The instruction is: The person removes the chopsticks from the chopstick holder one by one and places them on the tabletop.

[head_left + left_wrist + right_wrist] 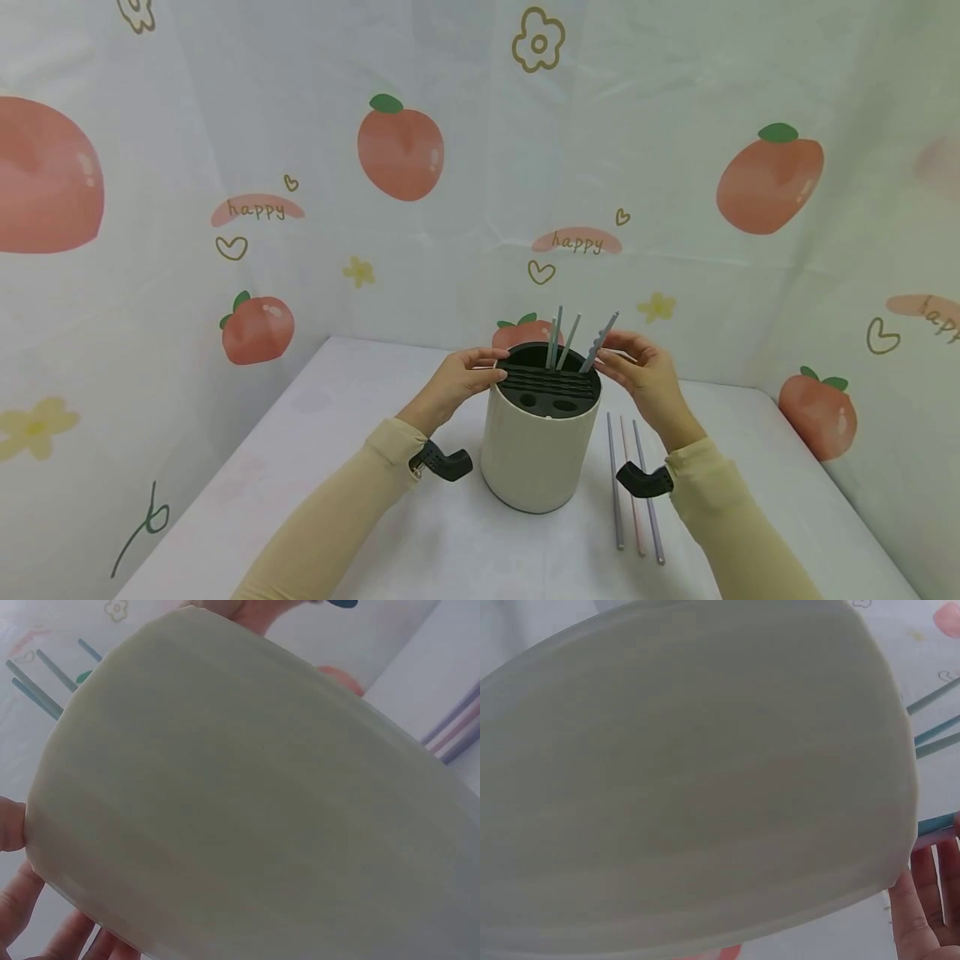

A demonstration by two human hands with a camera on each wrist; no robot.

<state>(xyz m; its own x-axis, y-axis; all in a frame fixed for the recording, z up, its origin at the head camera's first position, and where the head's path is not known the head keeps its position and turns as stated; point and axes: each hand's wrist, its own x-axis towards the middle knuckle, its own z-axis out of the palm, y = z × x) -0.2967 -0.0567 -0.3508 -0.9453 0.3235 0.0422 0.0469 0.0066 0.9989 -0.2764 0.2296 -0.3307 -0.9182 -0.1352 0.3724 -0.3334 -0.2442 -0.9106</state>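
In the head view a cream cylindrical utensil holder (536, 458) with a black slotted insert (546, 383) stands upright. My left hand (457, 383) grips its rim from the left, thumb on the edge, fingers along the wall in the left wrist view. Several thin chopsticks (568, 342) lean in the rear compartment. At the right rim my right hand (645, 379) pinches a grey-blue stick (602, 337) with a bumpy edge, tilted over the compartment; its lower end is hidden. The right wrist view shows a fingertip against the holder wall (705, 780).
Right of the holder, blue-grey chopsticks (615, 492) and a pink chopstick (632, 483) lie side by side on the white table (442, 550). A fruit-printed curtain (465, 267) hangs behind and at both sides. Each wrist wears a black camera (447, 463).
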